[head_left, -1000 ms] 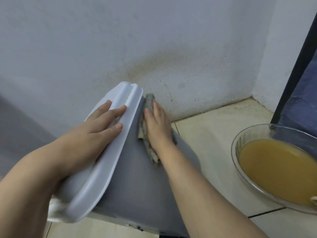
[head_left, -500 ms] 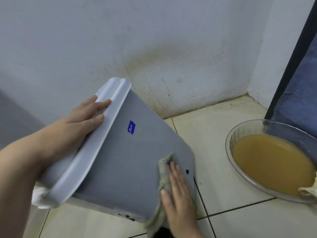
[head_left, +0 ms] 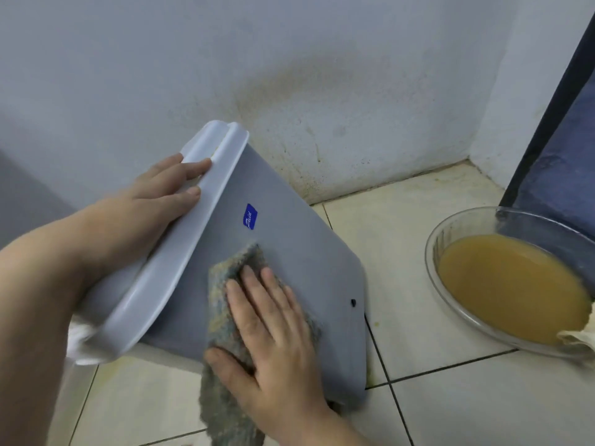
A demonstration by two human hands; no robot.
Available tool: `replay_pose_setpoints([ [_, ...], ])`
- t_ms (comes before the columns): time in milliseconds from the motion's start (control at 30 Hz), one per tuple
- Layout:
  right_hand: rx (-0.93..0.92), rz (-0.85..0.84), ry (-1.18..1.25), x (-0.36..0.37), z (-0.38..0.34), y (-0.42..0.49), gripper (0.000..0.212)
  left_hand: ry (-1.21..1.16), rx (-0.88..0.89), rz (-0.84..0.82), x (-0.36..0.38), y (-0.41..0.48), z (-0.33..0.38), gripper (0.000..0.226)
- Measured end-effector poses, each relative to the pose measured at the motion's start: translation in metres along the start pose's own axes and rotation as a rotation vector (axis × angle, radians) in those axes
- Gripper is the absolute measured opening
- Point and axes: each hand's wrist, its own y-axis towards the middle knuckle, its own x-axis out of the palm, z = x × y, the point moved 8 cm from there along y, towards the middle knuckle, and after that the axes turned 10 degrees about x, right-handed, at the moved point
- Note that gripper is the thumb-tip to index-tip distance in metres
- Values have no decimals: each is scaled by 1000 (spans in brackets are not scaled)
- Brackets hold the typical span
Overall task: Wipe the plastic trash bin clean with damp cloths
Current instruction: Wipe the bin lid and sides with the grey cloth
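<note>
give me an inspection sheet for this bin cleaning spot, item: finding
surface: tiled floor, yellowish grime along the wall edge
job's things: grey bin tilted, white lid on; cloth flat on its side
clutter: glass bowl of murky yellow-brown liquid, pale rag at its rim
hands: left hand rests on lid, fingers straight; right hand presses cloth
cables: nothing seen
surroundings: stained wall; dark blue object at right

The bin lies tipped on the floor before the wall, left hand on its rim, right hand on a cloth on its side, with a bowl of liquid, rag at its edge, to the right.
</note>
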Motion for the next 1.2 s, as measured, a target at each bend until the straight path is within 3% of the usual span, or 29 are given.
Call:
replay_pose_setpoints([
  [67, 80, -29, 23, -1, 53, -17, 62, -16, -3, 0, -1, -2, -8, 54],
  [233, 723, -136, 144, 9, 204, -12, 52, -8, -8, -6, -1, -2, -4, 54],
  [367, 952, -143, 155, 14, 220, 88, 55, -54, -11, -24, 5, -4, 15, 41],
  [433, 865, -162, 156, 14, 181, 146, 54, -71, -17, -19, 7, -6, 23, 39],
  [533, 592, -176, 105, 15, 95, 179, 55, -85, -14, -15, 10, -3, 28, 34],
  [700, 347, -52, 82, 20, -18, 85, 63, -52, 4, 7, 4, -4, 17, 35],
  [833, 178, 50, 26, 5, -16, 18, 61, -40, 4, -4, 1, -6, 7, 40],
  [933, 308, 37, 84, -7, 63, -18, 57, -19, 21, -25, 2, -5, 5, 51],
  [1000, 574, -43, 139, -10, 130, -37, 48, -46, 8, -32, 5, -4, 6, 52],
  [1067, 815, -146, 136, -6, 176, -52, 53, -66, -2, -28, 6, -3, 8, 53],
  [1133, 916, -193, 34, -1, 182, -39, 56, -64, 4, -22, 6, -2, 10, 53],
  [1200, 884, -167, -14, 5, 147, -4, 61, -54, 14, -19, 6, -1, 10, 52],
])
